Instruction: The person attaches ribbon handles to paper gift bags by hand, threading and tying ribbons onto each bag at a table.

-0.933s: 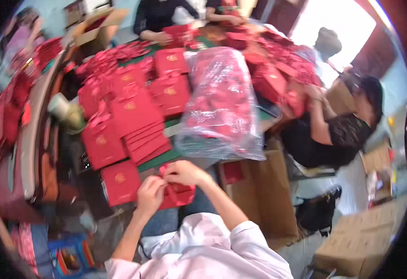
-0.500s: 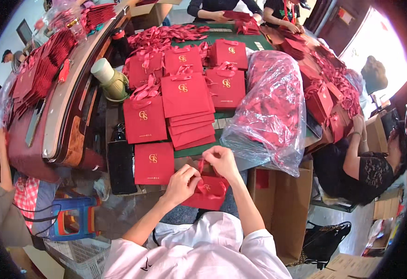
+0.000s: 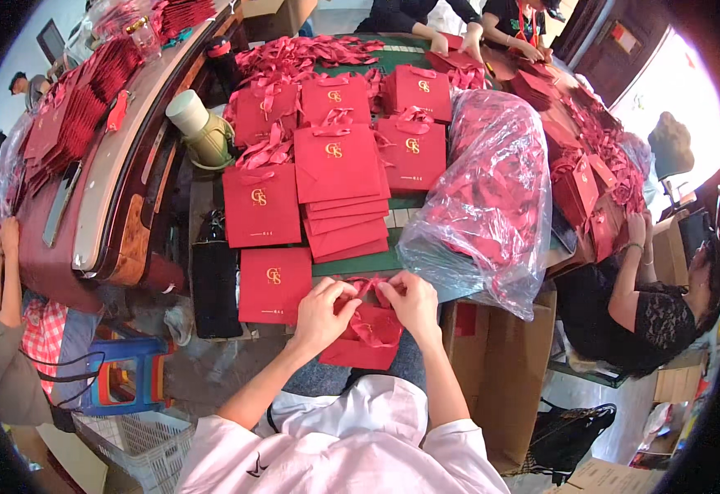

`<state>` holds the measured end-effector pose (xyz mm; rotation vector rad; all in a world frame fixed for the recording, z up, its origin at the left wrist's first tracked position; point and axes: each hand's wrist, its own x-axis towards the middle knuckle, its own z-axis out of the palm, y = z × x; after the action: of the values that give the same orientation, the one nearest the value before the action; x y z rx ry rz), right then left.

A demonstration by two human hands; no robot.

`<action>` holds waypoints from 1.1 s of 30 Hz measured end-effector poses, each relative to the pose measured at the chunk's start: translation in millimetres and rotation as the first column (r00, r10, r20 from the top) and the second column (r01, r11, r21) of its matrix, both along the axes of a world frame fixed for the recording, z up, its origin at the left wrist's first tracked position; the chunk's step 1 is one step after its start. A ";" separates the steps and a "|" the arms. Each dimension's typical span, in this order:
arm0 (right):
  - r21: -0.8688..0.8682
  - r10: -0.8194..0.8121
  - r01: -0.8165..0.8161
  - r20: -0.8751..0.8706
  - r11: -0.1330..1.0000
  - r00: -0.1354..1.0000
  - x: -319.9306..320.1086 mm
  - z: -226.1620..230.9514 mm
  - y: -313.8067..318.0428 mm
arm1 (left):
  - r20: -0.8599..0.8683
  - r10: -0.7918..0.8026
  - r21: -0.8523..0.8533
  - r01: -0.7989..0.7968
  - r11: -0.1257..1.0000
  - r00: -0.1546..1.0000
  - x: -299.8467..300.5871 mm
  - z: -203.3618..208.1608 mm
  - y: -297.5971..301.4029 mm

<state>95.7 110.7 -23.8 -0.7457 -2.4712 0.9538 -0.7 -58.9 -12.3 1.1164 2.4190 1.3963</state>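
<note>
Can't tell from here whether ribbon [image 3: 367, 328] is knotted: fingers of left hand [image 3: 325, 316] and right hand [image 3: 413, 303] cover its loops; left hand also hides upper left of red bag [image 3: 358, 357]; glare on plastic sack [image 3: 492, 198] by worktop's [image 3: 360, 263] near edge blurs contents for me; co-worker [image 3: 416, 18] at far edge cut off above

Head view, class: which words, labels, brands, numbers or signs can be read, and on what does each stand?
Red bags laid out: large gold letters, clear but not copied here; the small line below is too small to read.
Held bag: ribbon crosses its front; nothing readable.
Sign, upper right: too small.
Pale shirt: small dark mark, no readable word.
Cardboard box, lower right: print too faint.
</note>
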 end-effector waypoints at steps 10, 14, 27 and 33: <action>-0.178 -0.025 0.013 -0.066 0.984 0.997 1.3 -13.6 -3.3 | -0.132 0.025 -0.194 -0.050 0.980 0.991 -5.6 -8.1 32.6; -0.395 -0.050 -0.001 -0.120 0.919 0.991 0.3 -8.6 -5.6 | -0.075 0.051 -0.079 -0.057 0.995 0.996 -5.5 -16.3 35.1; -0.623 -0.019 -0.138 -0.238 0.770 0.971 1.1 -7.2 -9.0 | -0.031 0.061 0.057 -0.059 0.997 0.998 0.5 -10.6 38.0; -0.708 0.012 -0.215 -0.280 0.673 0.960 2.0 -5.1 -6.1 | -0.006 0.042 0.066 -0.042 0.997 0.999 -2.7 -11.2 36.6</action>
<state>97.7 104.5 -29.0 -0.6283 -1.8685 2.0175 -3.5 -22.3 -23.5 1.0929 2.4322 1.4973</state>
